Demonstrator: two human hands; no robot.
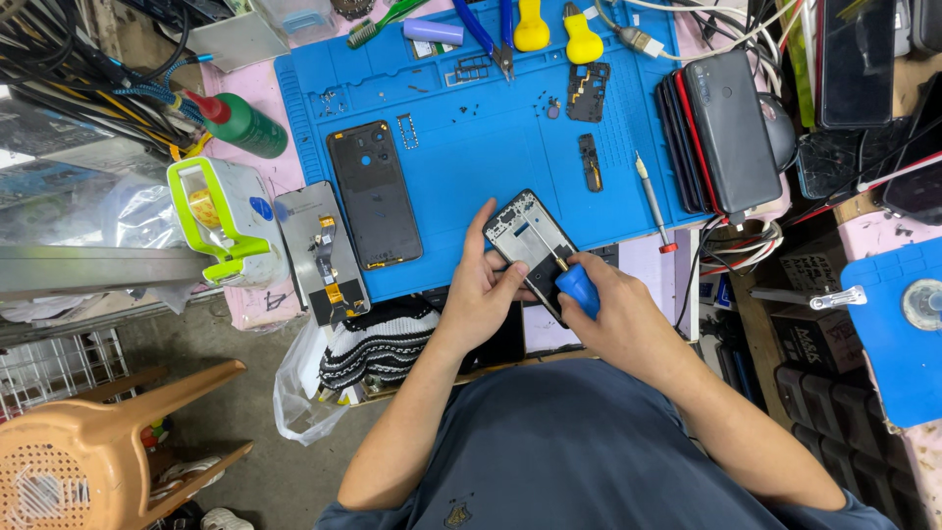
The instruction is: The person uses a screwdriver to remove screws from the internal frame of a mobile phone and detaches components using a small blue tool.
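Holding: left hand (pixel 483 285) clasps opened phone frame (pixel 530 243) at blue mat (pixel 471 147) near edge.
Driving: right hand (pixel 613 304) closed on blue-handled screwdriver (pixel 569 275); best kept upright, pressure light.

Blue repair mat (pixel 471 147); blue-handled screwdriver (pixel 574 283); black phone frame (pixel 530 240); green bottle (pixel 240 123) with red cap; yellow pry tools (pixel 557 29); black-and-white striped cloth (pixel 378 344).
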